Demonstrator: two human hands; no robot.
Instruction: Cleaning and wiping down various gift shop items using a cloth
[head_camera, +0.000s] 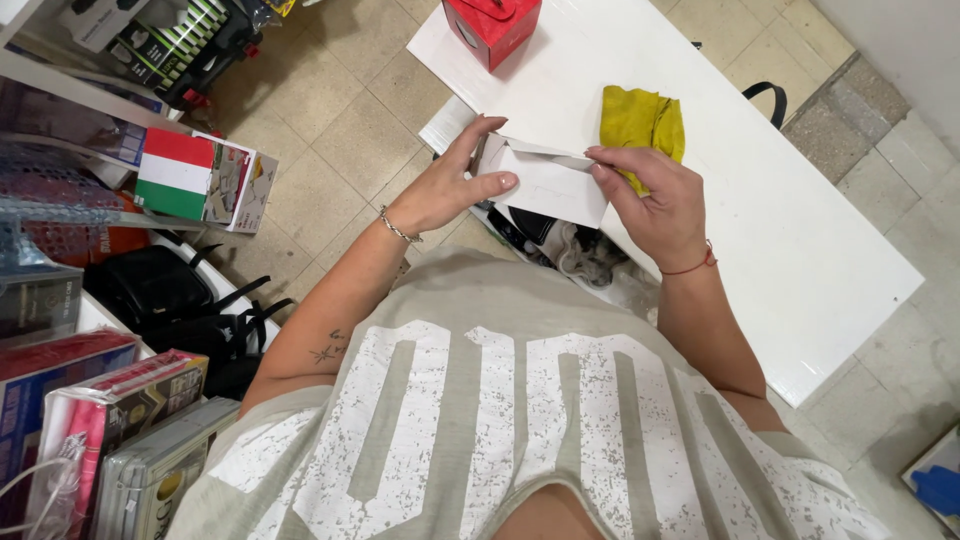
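Both my hands hold a small white cardboard box (548, 182) over the near edge of a white table (800, 240). My left hand (450, 185) grips its left end, thumb on the front face and fingers behind. My right hand (655, 200) pinches the box's right top edge, where a flap stands partly raised. A crumpled yellow cloth (640, 122) lies on the table just behind my right hand. A bracelet is on my left wrist and a red string on my right.
A red carton (492, 28) stands at the table's far end. Shelves with boxed goods (100, 420) and a black bag (160, 290) fill the left. A box with a green, white and red panel (190, 178) sits on the tiled floor. A wall runs at the right.
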